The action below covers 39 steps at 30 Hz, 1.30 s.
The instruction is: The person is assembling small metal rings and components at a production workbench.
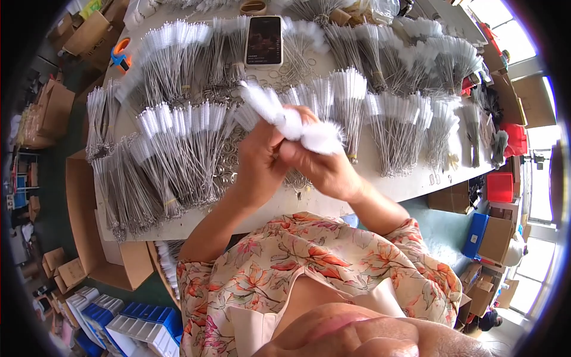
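Above the near part of the table, my left hand (260, 156) and my right hand (323, 169) are close together, both closed. White, fluffy bristle heads of wire brushes (262, 102) stick up from between them, one part slanting to the far left and another to the right over my right hand. The wire stems in my grip are hidden by my fingers, so I cannot tell how many brushes each hand holds. Beyond and on both sides lie bundles of similar wire brushes (351, 89), with white bristles and thin metal stems, some tied with bands.
A phone (264, 40) lies at the table's far middle, near a tape roll (253, 7). An orange and blue tape dispenser (121, 55) stands far left. Metal rings lie among the bundles. A cardboard box (89, 220) stands at the table's left; red bins (499, 187) are at right.
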Motion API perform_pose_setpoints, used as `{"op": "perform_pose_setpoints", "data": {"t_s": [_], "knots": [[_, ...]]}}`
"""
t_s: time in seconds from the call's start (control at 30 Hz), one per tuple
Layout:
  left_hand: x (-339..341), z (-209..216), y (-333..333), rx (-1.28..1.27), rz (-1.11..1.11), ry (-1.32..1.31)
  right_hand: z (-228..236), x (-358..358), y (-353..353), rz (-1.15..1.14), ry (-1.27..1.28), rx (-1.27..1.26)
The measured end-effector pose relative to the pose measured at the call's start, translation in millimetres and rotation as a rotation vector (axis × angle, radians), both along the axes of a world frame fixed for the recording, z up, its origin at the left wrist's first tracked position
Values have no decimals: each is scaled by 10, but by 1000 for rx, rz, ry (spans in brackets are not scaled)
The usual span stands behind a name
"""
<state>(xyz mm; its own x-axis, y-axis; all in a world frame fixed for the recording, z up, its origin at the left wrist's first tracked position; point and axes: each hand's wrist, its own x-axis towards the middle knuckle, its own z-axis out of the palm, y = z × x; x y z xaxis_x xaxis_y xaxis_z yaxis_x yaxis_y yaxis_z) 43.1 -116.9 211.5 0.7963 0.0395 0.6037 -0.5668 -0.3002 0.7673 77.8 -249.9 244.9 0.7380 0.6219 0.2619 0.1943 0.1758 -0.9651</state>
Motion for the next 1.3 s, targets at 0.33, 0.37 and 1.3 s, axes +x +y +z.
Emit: {"op": "perform_pose_setpoints", "data": {"t_s": [0.33,0.37,1.3], "knots": [[-224,-495,-222,182,14,-338,-565,-160,-128,-114,837,583],[-224,-519,-270,282,77,-385,-586,-109,-213,-55,904,597],[-998,-836,-58,461,-108,-138,-650,-662,-772,335,193,-673]]}}
